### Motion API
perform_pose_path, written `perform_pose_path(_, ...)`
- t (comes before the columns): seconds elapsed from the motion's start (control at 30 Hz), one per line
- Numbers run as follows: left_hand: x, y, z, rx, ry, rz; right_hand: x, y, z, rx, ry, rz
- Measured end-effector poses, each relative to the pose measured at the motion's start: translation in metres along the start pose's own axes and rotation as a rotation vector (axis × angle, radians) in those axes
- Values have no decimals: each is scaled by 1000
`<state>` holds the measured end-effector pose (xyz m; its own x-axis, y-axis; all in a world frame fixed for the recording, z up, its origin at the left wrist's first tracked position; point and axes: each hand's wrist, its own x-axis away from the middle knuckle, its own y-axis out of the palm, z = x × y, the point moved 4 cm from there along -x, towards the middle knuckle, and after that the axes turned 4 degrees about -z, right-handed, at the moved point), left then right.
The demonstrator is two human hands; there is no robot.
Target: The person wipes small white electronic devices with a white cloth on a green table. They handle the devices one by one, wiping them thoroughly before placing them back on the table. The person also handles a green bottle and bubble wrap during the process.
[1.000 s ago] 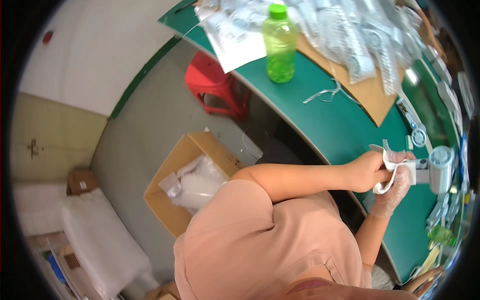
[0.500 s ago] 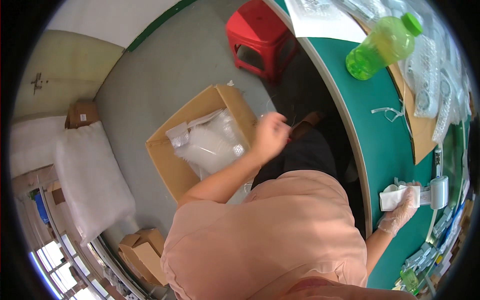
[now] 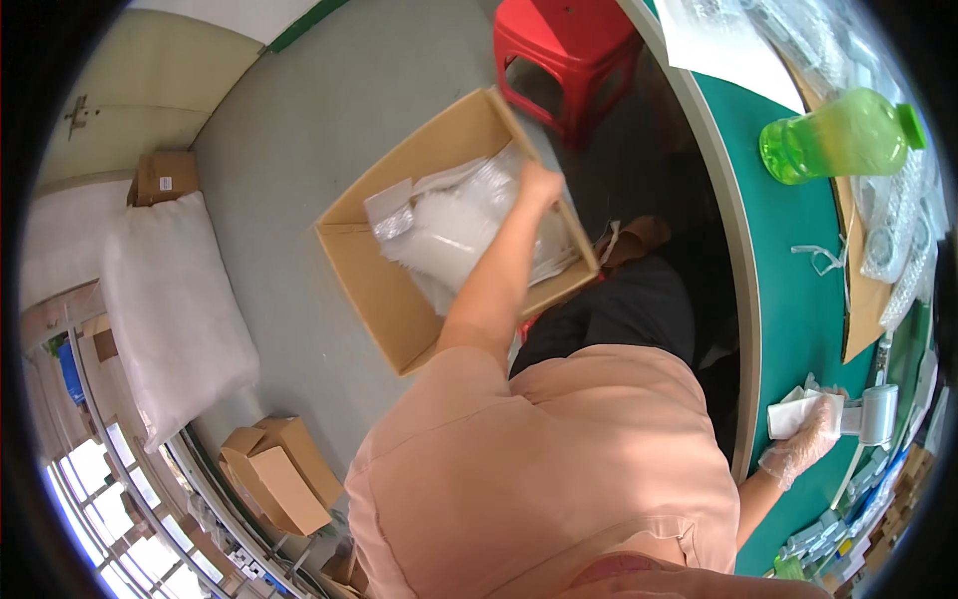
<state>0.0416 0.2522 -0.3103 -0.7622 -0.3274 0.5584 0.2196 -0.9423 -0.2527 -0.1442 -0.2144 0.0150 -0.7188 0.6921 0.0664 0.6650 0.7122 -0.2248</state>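
Observation:
My left hand (image 3: 540, 187), bare, has its fingers closed over the near rim of an open cardboard box (image 3: 351, 270). Clear plastic bags and bubble wrap (image 3: 454, 230) lie inside the box. Over the green table on the right, my right hand (image 3: 801, 445) wears a thin clear glove. Its fingers are closed on a folded white cloth or paper (image 3: 788, 413); which of the two I cannot tell. Just beyond that hand lies a pale grey-blue device with a cylindrical head (image 3: 877, 415).
A green bottle (image 3: 843, 138) lies on the green table (image 3: 788, 270) beside bubble-wrapped items (image 3: 903, 215) on cardboard. Under the table edge stands a red stool (image 3: 569, 45). A big white sack (image 3: 175, 309) and another open carton (image 3: 284, 474) are at the left.
My left hand has gone from beside my lap to the box's rim and taken hold of it. The box has shifted and turned slightly. My right hand stays on the white piece.

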Motion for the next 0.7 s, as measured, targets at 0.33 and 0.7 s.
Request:
perform_pose_path(0.33,-35,89,58,32,305,96,8,-5,4,14,33,116)
perform_pose_path(0.7,-55,-159,-77,-723,89,953,-14,-17,12,-28,78,60)
